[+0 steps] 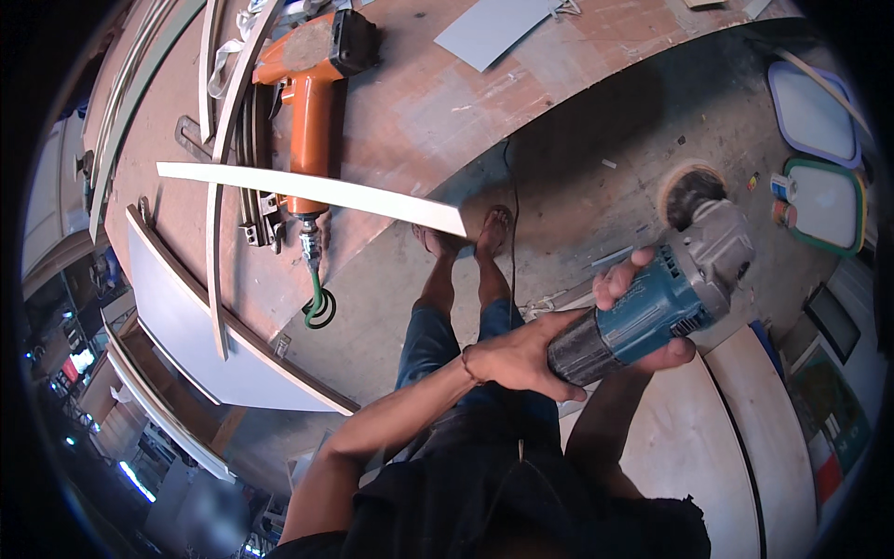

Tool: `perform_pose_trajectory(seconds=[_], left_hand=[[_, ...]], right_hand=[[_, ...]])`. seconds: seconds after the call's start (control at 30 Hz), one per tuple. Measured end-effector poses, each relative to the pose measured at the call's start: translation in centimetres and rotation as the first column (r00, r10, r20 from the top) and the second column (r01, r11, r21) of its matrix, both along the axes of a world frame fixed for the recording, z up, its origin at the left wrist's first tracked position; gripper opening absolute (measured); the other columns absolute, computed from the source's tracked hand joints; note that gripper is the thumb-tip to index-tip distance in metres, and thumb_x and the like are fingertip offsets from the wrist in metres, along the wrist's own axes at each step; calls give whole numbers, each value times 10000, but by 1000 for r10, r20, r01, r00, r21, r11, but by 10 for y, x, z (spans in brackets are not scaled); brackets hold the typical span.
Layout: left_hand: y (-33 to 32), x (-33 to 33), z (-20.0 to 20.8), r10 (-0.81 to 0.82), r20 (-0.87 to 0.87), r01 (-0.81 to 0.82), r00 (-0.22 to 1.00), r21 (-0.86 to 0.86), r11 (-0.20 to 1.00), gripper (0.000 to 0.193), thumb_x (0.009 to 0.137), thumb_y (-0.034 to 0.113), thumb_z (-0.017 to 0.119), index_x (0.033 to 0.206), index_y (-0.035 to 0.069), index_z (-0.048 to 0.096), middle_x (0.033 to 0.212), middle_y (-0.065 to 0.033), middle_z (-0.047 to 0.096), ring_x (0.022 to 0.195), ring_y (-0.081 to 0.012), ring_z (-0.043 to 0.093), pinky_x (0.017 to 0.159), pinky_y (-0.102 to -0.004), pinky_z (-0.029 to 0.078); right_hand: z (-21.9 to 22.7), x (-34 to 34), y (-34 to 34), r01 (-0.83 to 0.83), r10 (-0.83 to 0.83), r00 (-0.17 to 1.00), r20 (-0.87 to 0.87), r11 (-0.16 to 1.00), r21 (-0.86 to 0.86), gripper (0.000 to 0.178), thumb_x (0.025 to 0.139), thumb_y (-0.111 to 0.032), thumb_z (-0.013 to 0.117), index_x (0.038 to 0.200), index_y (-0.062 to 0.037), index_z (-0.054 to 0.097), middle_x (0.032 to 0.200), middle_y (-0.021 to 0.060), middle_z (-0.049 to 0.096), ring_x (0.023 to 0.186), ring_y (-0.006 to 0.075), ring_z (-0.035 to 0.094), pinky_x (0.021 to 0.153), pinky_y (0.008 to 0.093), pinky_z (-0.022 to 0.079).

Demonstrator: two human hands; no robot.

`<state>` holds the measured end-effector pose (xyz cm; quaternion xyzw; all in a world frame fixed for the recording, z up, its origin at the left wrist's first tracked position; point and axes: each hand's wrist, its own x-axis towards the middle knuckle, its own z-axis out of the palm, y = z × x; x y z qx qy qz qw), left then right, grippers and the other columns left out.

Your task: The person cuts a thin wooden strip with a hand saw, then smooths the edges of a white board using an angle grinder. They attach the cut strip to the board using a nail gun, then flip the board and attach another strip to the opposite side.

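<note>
The angle grinder [652,303] is occupying the right-centre of the frame, lifted above the concrete floor [582,186] and lying aslant, with its rear end pointing to the lower left. The left hand [521,357] is wrapping its fingers around the black rear grip [585,348], the thumb lying along the near side. The right hand [672,354] is cupping the teal housing from beneath; its palm is being hidden by the tool, and only digits are showing at the two edges. Neither hand is spread flat; both are closing around the grinder. The grey gear head [722,250] is facing the upper right, and the dark round disc [694,194] is projecting from it toward the top; whether it is spinning cannot be told.

In the upper left, an orange pneumatic nailer [310,121] is resting on the reddish-brown worktable [419,116], a green hose [314,282] leading from its lower end. A white strip [372,198] is crossing over the nailer, its right end extending past the table edge. Narrow curved strips [216,242] are lying at left, one overlapping a curved white panel [200,312]. A white sheet [494,30] is lying at top centre. Two pale trays, one purple-rimmed [815,114] and one green-rimmed [824,207], are sitting at far right. Curved plywood panels [684,456] are standing or lying at lower right; which cannot be told.
</note>
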<state>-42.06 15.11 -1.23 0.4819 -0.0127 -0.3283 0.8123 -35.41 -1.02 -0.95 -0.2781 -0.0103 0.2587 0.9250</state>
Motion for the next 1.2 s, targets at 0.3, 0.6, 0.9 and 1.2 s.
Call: perform_pose_trajectory(seconds=[0.3,0.6,0.9,1.2], left_hand=[[-1,-20,7,33,-43,-20,999,275,961,752,625,104,801,1259,-61,432,1042,-242,637,1008,-311,648,894,-364,495],[-8,-51,-5,54,-8,-44,999,446,894,786,669,241,812,1280,-25,394,937,-281,655,895,-454,657,805,-462,531],[159,5,65,-376,646,-682,664,730,49,626,787,569,683,1228,129,614,1208,-123,571,1152,-291,544,999,-453,402],[229,-22,34,-740,654,-736,160,579,352,370,924,451,532,1150,191,665,845,-24,565,854,-171,546,767,-332,418]], right_hand=[[13,-34,18,420,-365,895,256,494,-761,700,977,-402,435,1530,-148,90,1394,280,372,1051,379,610,847,481,568],[0,-37,11,279,-231,959,164,677,-681,685,950,-414,502,1484,-158,158,1252,230,488,1017,342,596,768,461,580],[-41,-22,-29,10,-139,950,-278,907,-420,580,885,-416,558,1244,22,439,1097,178,546,944,299,583,845,435,488],[-43,-80,-30,-120,-7,963,-271,885,-450,600,922,-509,476,1234,3,449,1060,167,550,918,272,576,812,382,508]])
